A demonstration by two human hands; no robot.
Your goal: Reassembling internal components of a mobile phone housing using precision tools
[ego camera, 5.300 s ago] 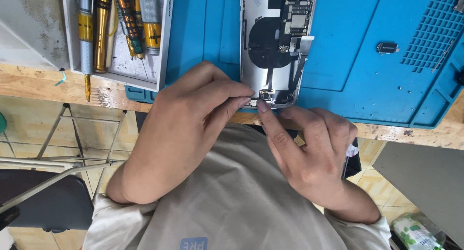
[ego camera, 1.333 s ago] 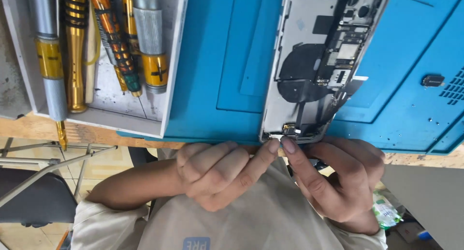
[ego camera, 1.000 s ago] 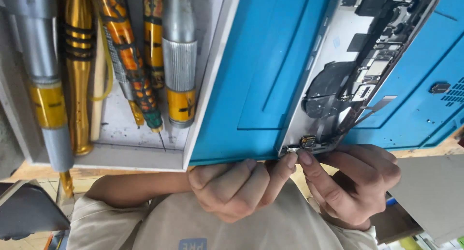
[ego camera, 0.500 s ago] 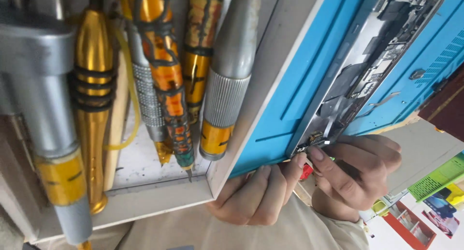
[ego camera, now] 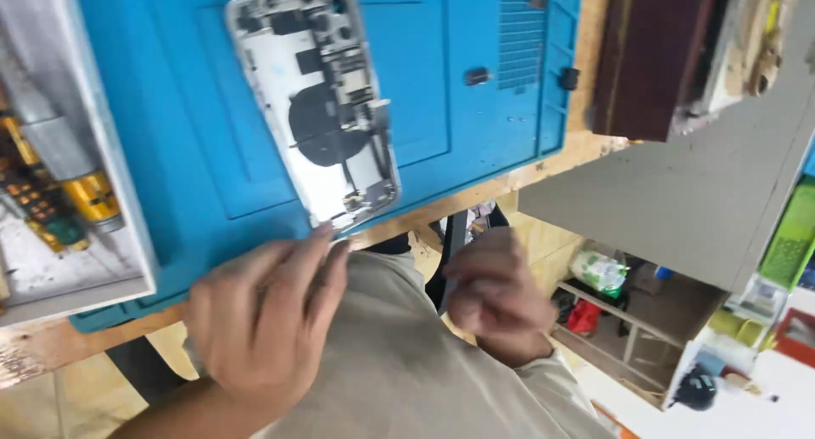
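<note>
Your left hand (ego camera: 263,320), fingers loosely extended and holding nothing, touches the opened phone (ego camera: 318,108) at its six o'clock corner, steadying it on the blue mat (ego camera: 195,150); your right hand (ego camera: 497,295) hovers curled, contents unclear.

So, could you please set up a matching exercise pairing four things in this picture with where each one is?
Things:
1. phone
2. tool tray
3. left hand
4. right hand

Places:
A. off the bench, in front of the shirt
B. at the left end of the bench
C. opened, on the blue mat
D. fingertips at the phone's near end

Pairs: 1-C, 2-B, 3-D, 4-A
</note>
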